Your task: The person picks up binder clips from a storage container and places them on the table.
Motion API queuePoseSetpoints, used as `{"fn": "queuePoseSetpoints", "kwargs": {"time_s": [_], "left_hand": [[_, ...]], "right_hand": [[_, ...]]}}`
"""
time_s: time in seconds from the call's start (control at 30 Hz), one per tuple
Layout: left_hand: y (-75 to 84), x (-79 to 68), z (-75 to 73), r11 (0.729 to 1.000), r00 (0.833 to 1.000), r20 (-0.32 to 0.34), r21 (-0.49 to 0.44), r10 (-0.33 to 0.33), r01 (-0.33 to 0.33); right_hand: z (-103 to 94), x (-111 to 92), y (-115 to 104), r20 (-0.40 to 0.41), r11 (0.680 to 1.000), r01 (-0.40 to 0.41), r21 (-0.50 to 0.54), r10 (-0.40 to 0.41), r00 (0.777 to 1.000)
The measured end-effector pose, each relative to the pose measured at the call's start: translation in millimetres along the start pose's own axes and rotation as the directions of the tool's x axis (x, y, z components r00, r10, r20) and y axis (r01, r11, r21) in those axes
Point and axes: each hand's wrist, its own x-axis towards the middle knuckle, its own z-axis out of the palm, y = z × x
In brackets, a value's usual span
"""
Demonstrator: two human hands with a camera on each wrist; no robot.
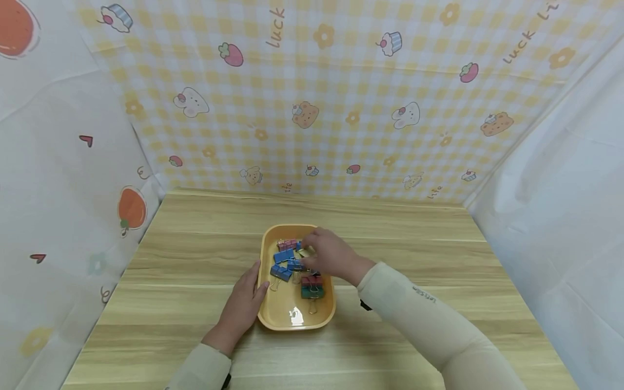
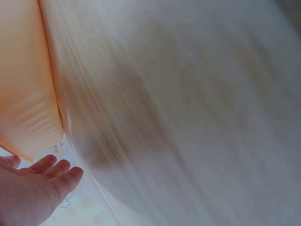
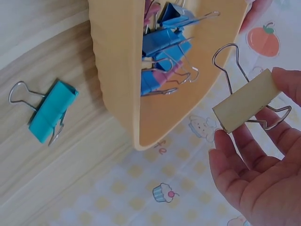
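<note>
Over tray (image 1: 278, 314), R hand (image 1: 332, 255) pinching yel. clip (image 3: 247, 101), L hand (image 1: 241, 300) alongside

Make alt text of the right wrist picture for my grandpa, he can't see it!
A right hand pinches a pale yellow binder clip, near an orange-yellow tray with blue and pink binder clips inside. A teal clip lies outside it on the wooden table. Cartoon-printed cloth shows behind.

Left hand (image 1: 242, 299) extended; right hand (image 1: 333, 254) pinching.
</note>
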Motion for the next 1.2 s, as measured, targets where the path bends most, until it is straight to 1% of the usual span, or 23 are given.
{"fn": "queuePoseSetpoints", "kwargs": {"time_s": [0.1, 0.2, 0.33, 0.53, 0.77, 1.0, 1.2], "left_hand": [[0.7, -0.2, -0.1, 1.0, 1.0, -0.001, -0.003, -0.003, 0.003], [0.7, -0.3, 0.0, 1.0, 1.0, -0.002, -0.005, -0.003, 0.003], [0.0, -0.3, 0.7, 1.0, 1.0, -0.002, -0.006, -0.001, 0.001], [-1.1, -0.3, 1.2, 1.0, 1.0, -0.005, -0.007, 0.003, -0.003], [-0.6, -1.2, 0.4, 1.0, 1.0, -0.001, -0.007, -0.004, 0.004], [0.2, -1.0, 0.0, 1.0, 1.0, 0.001, -0.004, -0.011, 0.011], [2.9, -1.6, -0.8, 1.0, 1.0, 0.008, -0.01, -0.02, 0.02]], "right_hand": [[-1.5, -0.8, 2.5, -0.004, 0.999, -0.032, 0.01, 0.032, 0.999], [-2.2, -1.2, 5.8, -0.019, 0.999, -0.047, 0.027, 0.047, 0.999], [-1.9, -2.1, 11.7, -0.042, 0.999, -0.05, 0.022, 0.051, 0.998], [-2.9, -4.1, 18.7, -0.053, 0.994, -0.101, 0.03, 0.103, 0.993], [-1.6, -6.2, 29.5, -0.078, 0.989, -0.144, 0.029, 0.146, 0.986], [-4.2, -9.9, 38.7, -0.109, 0.987, -0.161, 0.019, 0.162, 0.981], [-3.9, -13.7, 50.5, -0.114, 0.982, -0.188, 0.014, 0.188, 0.976]]}}
